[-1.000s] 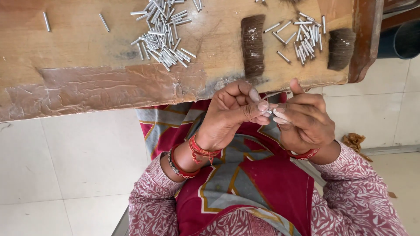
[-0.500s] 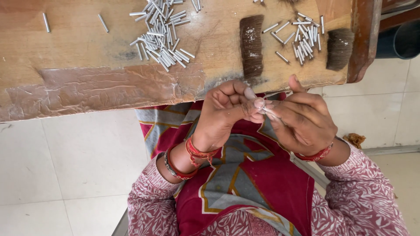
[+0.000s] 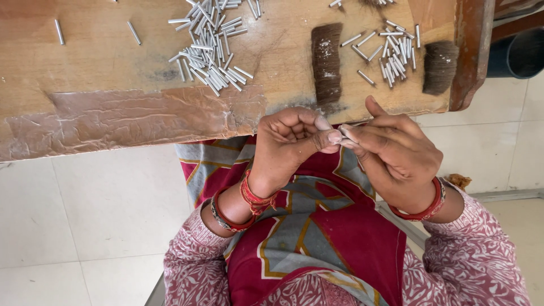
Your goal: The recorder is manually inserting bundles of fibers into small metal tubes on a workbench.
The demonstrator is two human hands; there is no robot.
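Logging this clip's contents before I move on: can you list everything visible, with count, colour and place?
wooden table: one, brown, across the top, its near edge covered with clear tape
large pile of metal tubes: many, silver, top centre of the table
small pile of metal tubes: many, silver, top right, between the hair bundles
loose tubes: two, silver, apart at top left
long hair bundle: one, dark brown, right of the large pile
short hair bundle: one, dark brown, by the table's right edge
dark container: one, blue-black, on the floor at far right
floor tiles: pale, below the table
bangles: several, red, on both wrists
left hand: pinching something small, unclear, against the right fingertips
right hand: pinching the same item
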